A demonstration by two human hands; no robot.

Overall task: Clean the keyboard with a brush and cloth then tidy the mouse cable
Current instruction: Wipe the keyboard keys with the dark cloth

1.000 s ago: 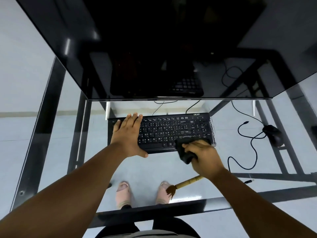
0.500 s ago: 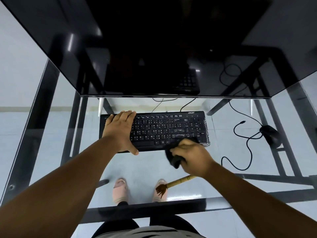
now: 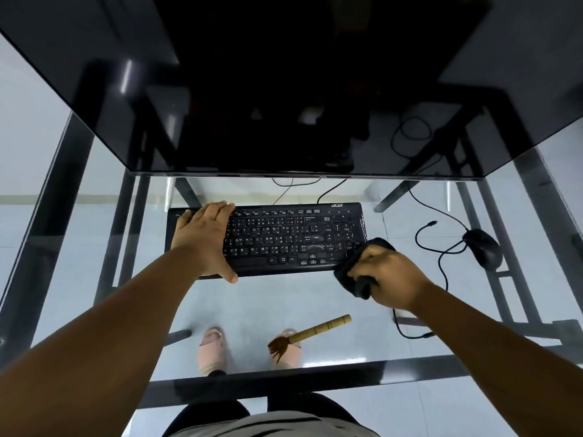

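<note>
A black full-size plastic keyboard (image 3: 268, 238) lies toward the far edge of a clear glass surface (image 3: 284, 298), just below a large dark monitor (image 3: 284, 89). The left hand (image 3: 205, 241) rests flat, fingers straight, on the keyboard's left end, pinning it in place. The right hand (image 3: 389, 275) grips a bunched dark cloth (image 3: 356, 266) against the keyboard's near right corner. The step in hand looks to be the wipe-down (brushing apparently done, to judge by the tool lying idle): best done with steady pressure along the key rows, the left hand bracing throughout. A bamboo-handled brush (image 3: 310, 334) lies near the surface's near edge. A black corded mouse (image 3: 482, 249) sits toward the right edge, its black cable (image 3: 441, 257) looping loose, not yet tidied.
</note>
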